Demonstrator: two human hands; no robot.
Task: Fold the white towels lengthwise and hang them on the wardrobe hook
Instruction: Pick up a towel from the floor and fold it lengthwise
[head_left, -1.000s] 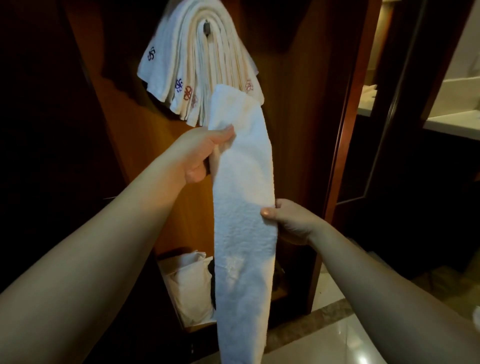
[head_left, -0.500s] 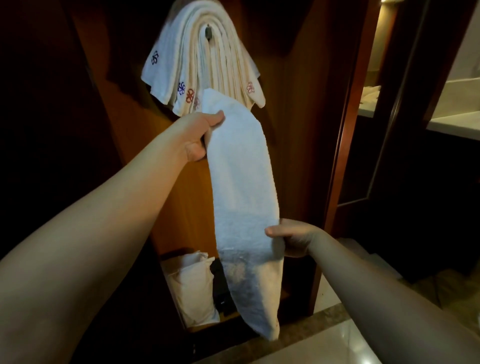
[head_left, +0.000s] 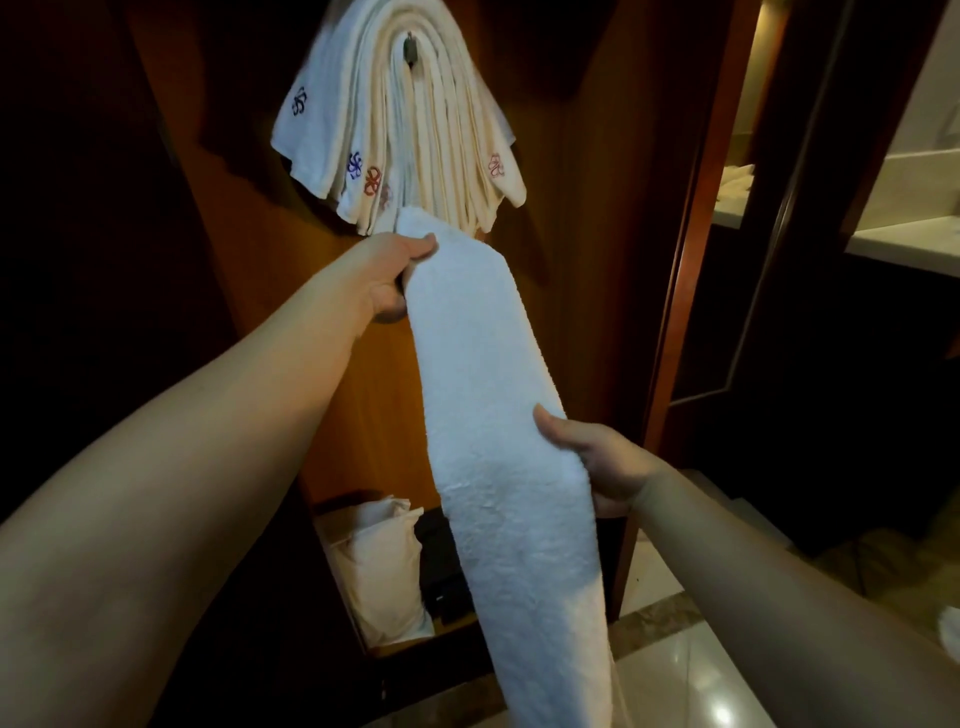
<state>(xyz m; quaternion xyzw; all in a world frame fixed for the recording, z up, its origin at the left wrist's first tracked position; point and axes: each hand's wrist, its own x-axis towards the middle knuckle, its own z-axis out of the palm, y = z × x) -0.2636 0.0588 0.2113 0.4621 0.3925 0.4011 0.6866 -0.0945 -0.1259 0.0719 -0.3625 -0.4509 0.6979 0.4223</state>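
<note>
A long white towel (head_left: 488, 395), folded into a narrow strip, stretches between my two hands in front of the wardrobe. My left hand (head_left: 392, 273) grips its upper end just below the hanging towels. My right hand (head_left: 597, 457) holds its right edge near the middle, thumb on top; the lower end hangs down past the frame's bottom. Several folded white towels (head_left: 415, 124) with small embroidered marks hang over the metal wardrobe hook (head_left: 410, 48) on the wooden back panel.
A white pillow-like bundle (head_left: 376, 561) and a dark box (head_left: 441, 571) sit on the wardrobe's lower shelf. The wardrobe's wooden side frame (head_left: 685, 291) stands at right, with a pale counter (head_left: 904, 239) beyond. Glossy tiled floor (head_left: 675, 670) lies below.
My left hand has carried the towel's top end a little up and left toward the hook. My right hand has stayed at mid-height on the towel, and the lower end swung.
</note>
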